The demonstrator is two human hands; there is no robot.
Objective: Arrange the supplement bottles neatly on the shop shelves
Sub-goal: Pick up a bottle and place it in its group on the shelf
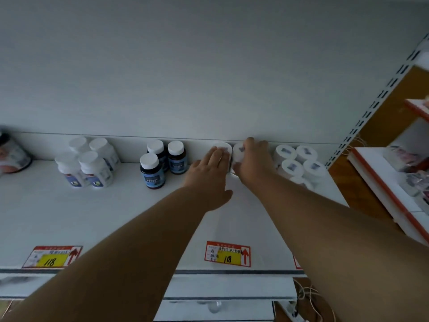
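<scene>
— Shelf [69, 217] deep, both arms stretched to its back wall: what's the danger?

— Judging by the reach, a nudge from the right hand [251, 160] could topple the white cluster [299, 162] just right of it, or the dark bottles [162, 162] left of the left hand [207, 180].

— And the grips?

— Left lies flat, fingers straight on one white bottle [224, 147]; right curls round its neighbour [239, 151], touching beside it.

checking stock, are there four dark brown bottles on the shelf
No, only three dark bottles with white caps stand there, left of the left hand.
</scene>
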